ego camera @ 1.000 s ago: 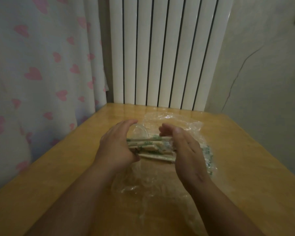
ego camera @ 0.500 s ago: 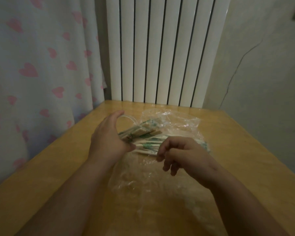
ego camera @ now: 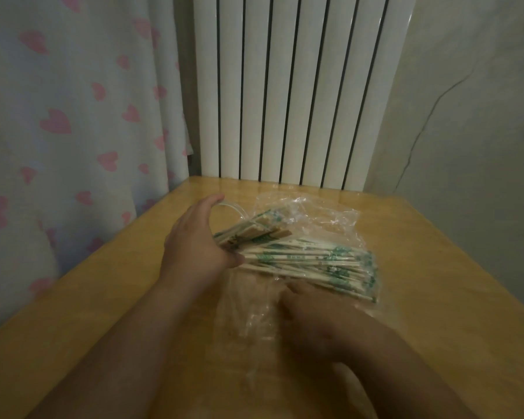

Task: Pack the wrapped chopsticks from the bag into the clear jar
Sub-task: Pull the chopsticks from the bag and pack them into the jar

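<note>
A clear plastic bag [ego camera: 321, 213] lies crumpled in the middle of the wooden table [ego camera: 436, 267]. Several paper-wrapped chopsticks [ego camera: 318, 263] with green print lie fanned out in it, pointing right. My left hand [ego camera: 194, 246] grips a smaller bundle of wrapped chopsticks [ego camera: 254, 232] at its near end, tips angled up and to the right. Just behind that hand's fingers shows the curved rim of the clear jar [ego camera: 235, 208]; the rest of the jar is hidden. My right hand [ego camera: 315, 322] rests knuckles up on the bag's near part, fingers curled under and hidden.
A white ribbed radiator [ego camera: 300, 86] stands behind the table's far edge. A curtain with pink hearts [ego camera: 73, 116] hangs close along the left side. A cracked wall [ego camera: 466, 131] is on the right. Bare wood shows around the bag.
My right hand has let go of the chopsticks and drawn back toward me onto the bag. My left hand keeps its bundle, now tilted away from the pile in the bag.
</note>
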{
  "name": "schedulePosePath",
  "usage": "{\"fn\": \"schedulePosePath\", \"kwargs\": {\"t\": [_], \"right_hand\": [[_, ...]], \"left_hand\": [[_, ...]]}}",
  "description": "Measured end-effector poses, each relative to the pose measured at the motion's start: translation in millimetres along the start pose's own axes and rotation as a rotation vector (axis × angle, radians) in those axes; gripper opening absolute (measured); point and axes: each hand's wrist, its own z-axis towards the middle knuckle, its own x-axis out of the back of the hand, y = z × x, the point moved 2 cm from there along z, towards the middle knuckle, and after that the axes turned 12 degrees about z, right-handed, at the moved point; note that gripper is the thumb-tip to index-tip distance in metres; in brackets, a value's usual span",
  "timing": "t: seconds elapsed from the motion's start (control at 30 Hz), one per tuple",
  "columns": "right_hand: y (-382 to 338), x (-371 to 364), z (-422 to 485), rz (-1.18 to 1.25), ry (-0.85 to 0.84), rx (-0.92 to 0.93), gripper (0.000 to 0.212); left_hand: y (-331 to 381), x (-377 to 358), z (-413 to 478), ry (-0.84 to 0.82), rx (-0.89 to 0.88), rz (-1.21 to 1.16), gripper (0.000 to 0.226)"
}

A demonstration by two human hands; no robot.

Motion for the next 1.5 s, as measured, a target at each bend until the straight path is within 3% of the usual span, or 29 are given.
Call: {"fn": "schedulePosePath", "kwargs": {"t": [0.17, 0.6, 0.83, 1.2, 1.3, 1.37, 1.5], "right_hand": [[10, -7, 12, 0.038, 0.181, -0.088, 0.060], [15, -6, 36, 0.034, 0.396, -0.126, 0.021], [11, -1, 31, 0.116, 0.393, -0.098, 0.012], [-2, 7, 17, 0.037, 0.443, -0.051, 0.011], [-5, 12, 12, 0.019, 0.392, -0.049, 0.016], [-8, 15, 8, -0.034, 0.360, -0.040, 0.007], [-15, 23, -4, -0.167, 0.390, -0.005, 0.019]], "left_hand": [[0, 1, -1, -0.001, 0.003, 0.008, 0.106], [1, 2, -2, -0.005, 0.005, -0.003, 0.104], [2, 2, -2, -0.007, 0.006, -0.016, 0.104], [1, 2, -1, -0.007, -0.002, 0.001, 0.106], [0, 1, -1, -0.007, 0.000, 0.001, 0.106], [1, 0, 0, -0.007, 0.002, 0.004, 0.106], [1, 0, -1, -0.001, 0.003, 0.008, 0.105]]}}
